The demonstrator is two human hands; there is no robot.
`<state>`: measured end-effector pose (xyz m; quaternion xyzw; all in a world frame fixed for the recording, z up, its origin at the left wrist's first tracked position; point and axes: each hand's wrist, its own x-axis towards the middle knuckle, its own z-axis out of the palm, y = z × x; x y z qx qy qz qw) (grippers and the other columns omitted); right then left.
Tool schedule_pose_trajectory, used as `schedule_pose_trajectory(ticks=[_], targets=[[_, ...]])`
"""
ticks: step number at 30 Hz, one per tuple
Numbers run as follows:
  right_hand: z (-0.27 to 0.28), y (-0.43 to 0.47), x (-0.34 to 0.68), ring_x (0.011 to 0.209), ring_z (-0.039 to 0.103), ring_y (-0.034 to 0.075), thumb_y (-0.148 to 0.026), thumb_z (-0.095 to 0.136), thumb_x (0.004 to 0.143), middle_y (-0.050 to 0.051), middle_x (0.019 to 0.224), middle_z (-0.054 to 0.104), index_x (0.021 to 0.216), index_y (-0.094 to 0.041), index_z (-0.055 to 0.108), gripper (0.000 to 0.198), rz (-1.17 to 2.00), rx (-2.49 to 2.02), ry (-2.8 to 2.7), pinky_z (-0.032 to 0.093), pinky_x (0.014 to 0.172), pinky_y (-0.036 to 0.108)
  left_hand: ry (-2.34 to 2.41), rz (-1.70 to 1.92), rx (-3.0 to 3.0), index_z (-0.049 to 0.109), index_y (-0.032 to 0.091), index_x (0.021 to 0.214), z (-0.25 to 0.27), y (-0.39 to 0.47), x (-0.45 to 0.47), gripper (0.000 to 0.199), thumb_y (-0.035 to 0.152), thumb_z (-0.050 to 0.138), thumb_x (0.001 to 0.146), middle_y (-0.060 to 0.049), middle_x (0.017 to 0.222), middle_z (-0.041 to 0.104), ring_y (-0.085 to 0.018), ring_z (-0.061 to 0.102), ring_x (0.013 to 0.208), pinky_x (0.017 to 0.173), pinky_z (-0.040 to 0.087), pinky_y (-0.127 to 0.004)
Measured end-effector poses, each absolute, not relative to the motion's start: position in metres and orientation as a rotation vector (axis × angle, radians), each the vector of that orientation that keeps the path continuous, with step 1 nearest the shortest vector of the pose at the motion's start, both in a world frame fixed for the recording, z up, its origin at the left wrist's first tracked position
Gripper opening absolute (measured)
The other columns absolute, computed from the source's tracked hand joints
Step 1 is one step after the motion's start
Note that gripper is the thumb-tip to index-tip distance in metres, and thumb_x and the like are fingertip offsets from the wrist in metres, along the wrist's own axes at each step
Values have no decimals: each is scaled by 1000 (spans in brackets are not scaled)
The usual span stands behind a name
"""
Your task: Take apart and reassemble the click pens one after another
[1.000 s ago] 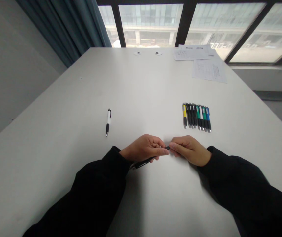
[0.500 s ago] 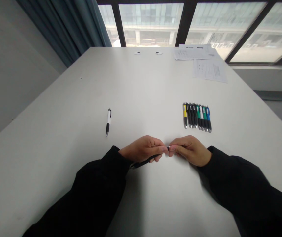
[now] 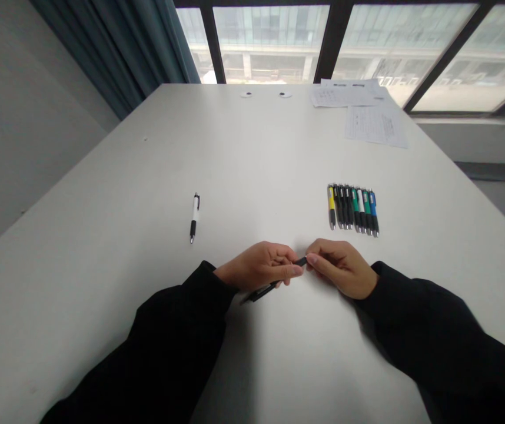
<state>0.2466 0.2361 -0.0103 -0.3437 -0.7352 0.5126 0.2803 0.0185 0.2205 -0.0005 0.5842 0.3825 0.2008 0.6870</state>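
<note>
A black pen (image 3: 265, 291) lies across my left hand (image 3: 265, 265), which is closed around its middle. Its clip end sticks out below the palm toward the left wrist. The other end comes out between the left thumb and fingers, pointing right. There my right hand (image 3: 343, 266) pinches the pen's tip between thumb and forefinger. Both hands are just above the white table, near its middle. Whether the tip is a separate piece is too small to tell.
A white pen with a black grip (image 3: 195, 218) lies alone on the table (image 3: 235, 159) at left. Several pens (image 3: 353, 209) in yellow, black, green, white and blue lie side by side at right. Printed papers (image 3: 376, 123) and two round fittings are at the far edge by the window.
The right hand has shifted slightly up and right, and more of the pen's front end shows between the hands. The pen has slid or turned a little in the left hand.
</note>
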Motion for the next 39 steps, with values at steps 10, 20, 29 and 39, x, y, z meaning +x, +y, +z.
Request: schedule_pose_trajectory(ticks=[10, 20, 29, 39], targets=[[0, 242, 240, 38, 42, 8, -54, 46, 98, -3, 44, 50, 54, -18, 50, 57, 1362, -1239, -2045, 33, 43, 23, 937, 497, 1368, 55, 17, 84, -5, 213, 28, 25, 40, 61, 89, 5, 57, 55, -10, 55, 47, 47, 44, -21], [-3, 242, 245, 44, 34, 8, -50, 58, 92, -5, 46, 43, 55, -18, 49, 50, 1342, -1139, -2044, 29, 45, 24, 946, 587, 1349, 58, 16, 83, -8, 215, 25, 26, 39, 69, 85, 8, 52, 49, -6, 43, 42, 44, 34, -19], [-15, 240, 248, 48, 51, 10, -37, 76, 81, -2, 66, 60, 95, -18, 64, 27, 1611, -991, -1687, 44, 46, 24, 955, 557, 1329, 56, 15, 79, -6, 216, 23, 28, 41, 61, 91, 5, 60, 58, -4, 43, 39, 42, 33, -19], [-15, 241, 247, 47, 54, 9, -37, 77, 80, 2, 71, 65, 94, -16, 68, 26, 1569, -999, -1660, 44, 40, 21, 1009, 489, 1347, 58, 15, 80, -7, 217, 21, 34, 45, 53, 94, 4, 54, 56, -5, 44, 36, 39, 31, -18]])
